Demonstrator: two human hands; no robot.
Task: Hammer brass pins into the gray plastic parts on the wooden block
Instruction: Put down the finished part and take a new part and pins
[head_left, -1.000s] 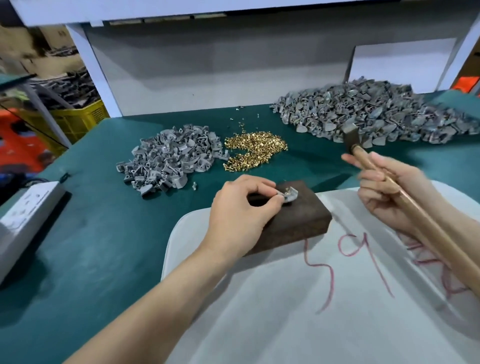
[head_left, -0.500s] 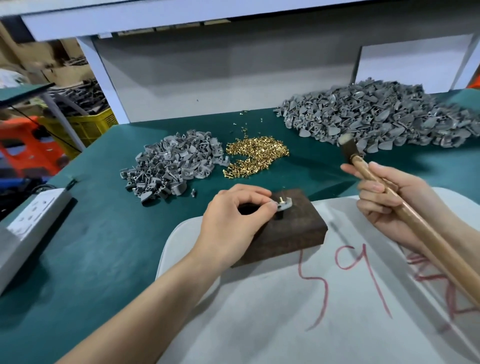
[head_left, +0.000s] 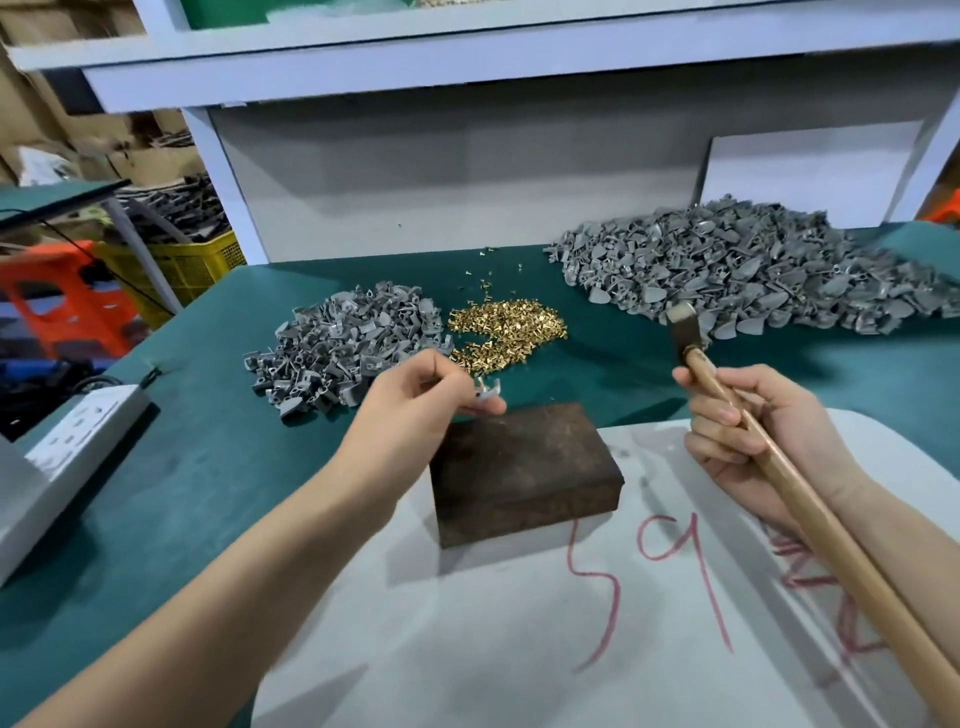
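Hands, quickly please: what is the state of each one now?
Left hand: pinches a gray plastic part near the far edge of the wooden block.
Right hand: grips the hammer by its wooden handle.

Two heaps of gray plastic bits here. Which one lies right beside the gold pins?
The smaller heap on the left: its edge meets the brass pins. The bigger heap lies apart, at the back right.

Dark wooden block (head_left: 524, 467) lies flat. One gray plastic part (head_left: 487, 391) held just above its far left corner. Loose brass pins (head_left: 506, 332) heaped beyond. Wooden-handled hammer (head_left: 841, 540) tilted at right.
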